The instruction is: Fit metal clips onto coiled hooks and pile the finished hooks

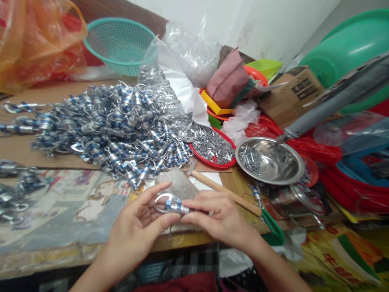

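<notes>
A silver-and-blue metal snap hook (172, 204) lies between my two hands above the table's front edge, its curved end pointing left. My right hand (217, 213) pinches its narrow end between thumb and fingers. My left hand (138, 219) cups the curved end, with the thumb along the underside and the index finger raised; the other fingers are partly hidden behind the hook. Just behind is a pale, blurred block (178, 181). A hammer with a wooden handle (226, 192) lies beyond my right hand. Many similar hooks form a large pile (106, 121) at the left.
Small metal pieces fill a red tray (223, 165); pins lie in a steel bowl (272, 176). A turquoise basket (121, 44) stands behind the pile. A grey bar (334, 97) slants over the bowl from the right. More hooks (15, 194) lie far left, near a cardboard box (291, 95) opposite.
</notes>
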{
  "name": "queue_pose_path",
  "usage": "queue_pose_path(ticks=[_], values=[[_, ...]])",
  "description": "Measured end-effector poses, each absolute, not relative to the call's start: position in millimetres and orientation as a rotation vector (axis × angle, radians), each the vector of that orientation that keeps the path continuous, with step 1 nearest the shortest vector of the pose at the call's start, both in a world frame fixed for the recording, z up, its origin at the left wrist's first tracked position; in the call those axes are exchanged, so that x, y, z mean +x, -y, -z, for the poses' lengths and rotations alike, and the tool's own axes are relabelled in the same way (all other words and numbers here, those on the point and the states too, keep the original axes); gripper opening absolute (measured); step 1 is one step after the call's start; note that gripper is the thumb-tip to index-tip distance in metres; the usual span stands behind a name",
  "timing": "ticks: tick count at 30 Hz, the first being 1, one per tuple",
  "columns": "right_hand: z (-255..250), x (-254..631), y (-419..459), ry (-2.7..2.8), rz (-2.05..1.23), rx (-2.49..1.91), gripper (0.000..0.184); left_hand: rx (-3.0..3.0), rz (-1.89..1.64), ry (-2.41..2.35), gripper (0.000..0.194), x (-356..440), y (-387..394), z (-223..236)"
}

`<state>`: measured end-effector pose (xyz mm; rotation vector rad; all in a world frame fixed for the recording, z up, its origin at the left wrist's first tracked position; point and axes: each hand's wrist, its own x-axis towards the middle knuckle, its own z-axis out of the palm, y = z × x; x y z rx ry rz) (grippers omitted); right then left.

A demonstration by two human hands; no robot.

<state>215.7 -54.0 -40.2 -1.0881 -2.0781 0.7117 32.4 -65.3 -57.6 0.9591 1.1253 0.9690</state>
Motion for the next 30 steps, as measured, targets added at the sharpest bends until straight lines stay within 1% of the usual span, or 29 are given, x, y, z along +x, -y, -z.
queue_pose_path(ticks=[2,3,5,8,12,14,19,23,25,27,30], values=[[38.8,229.3,29.5,2.065,-0.565,-1.249,0.014,0.934,-0.937,-1.094,0.057,30.2,63.0,58.7],[40.1,237.8,13.5,2.017,-0.422,-1.387,0.017,0.927,-0.916,-1.073,0.058,29.0,61.7,59.4],[46.5,254.9,-21.5,1.943,-0.031,-1.812,0.026,0.928,-0.856,-1.035,0.058,27.1,59.5,60.8],[60.7,270.1,-64.9,1.950,0.036,-2.002,0.033,0.957,-0.785,-1.004,0.058,26.7,57.6,63.5],[74.3,270.6,-86.6,2.013,0.018,-2.042,0.041,0.938,-0.754,-0.963,0.058,26.5,55.7,67.6],[76.1,273.1,-87.2,2.025,0.005,-2.024,0.040,0.897,-0.779,-0.930,0.059,24.8,54.3,69.6],[71.9,290.4,-77.2,1.960,-0.076,-1.935,0.024,0.833,-0.815,-0.868,0.063,20.4,49.7,72.8],[63.0,274.0,-42.2,1.901,-0.220,-1.801,0.021,0.806,-0.806,-0.839,0.065,20.5,47.5,73.0],[58.9,252.2,-15.0,1.924,-0.344,-1.643,0.018,0.802,-0.800,-0.829,0.065,20.8,47.6,73.2],[56.9,229.0,11.8,1.982,-0.470,-1.294,0.012,0.803,-0.804,-0.825,0.064,20.9,48.3,73.8],[56.8,204.8,39.7,2.126,-0.382,-0.966,0.018,0.805,-0.826,-0.823,0.062,21.1,49.6,74.8]])
